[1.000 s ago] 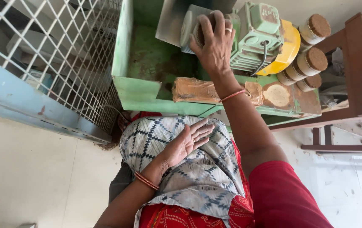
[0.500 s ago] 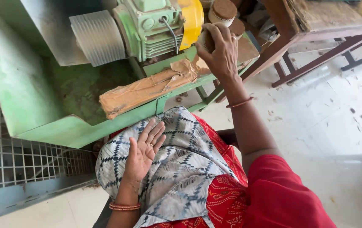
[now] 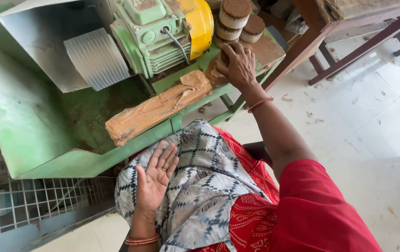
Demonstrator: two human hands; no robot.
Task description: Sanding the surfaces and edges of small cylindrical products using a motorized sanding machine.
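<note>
My right hand [image 3: 239,65] reaches forward to the ledge of a green machine [image 3: 18,116]. Its fingers curl over a brown disc [image 3: 215,73] that lies at the right end of a long block wrapped in brown tape [image 3: 155,109]. Most of the disc is hidden under my palm. My left hand [image 3: 155,179] rests palm up on my lap, fingers apart, holding nothing. Under it lies a grey and white patterned cloth [image 3: 209,186] over red clothing.
On the machine sit a green motor [image 3: 153,32], a yellow cover [image 3: 201,23] and a ribbed grey pulley [image 3: 96,58]. Stacked round pieces with brown tops [image 3: 235,16] stand behind my right hand. A wire mesh [image 3: 37,200] is at lower left, wooden furniture legs [image 3: 349,46] at upper right.
My right hand has come down from beside the motor and the stacked round pieces onto the ledge. My left hand stays palm up on my lap. The view has swung.
</note>
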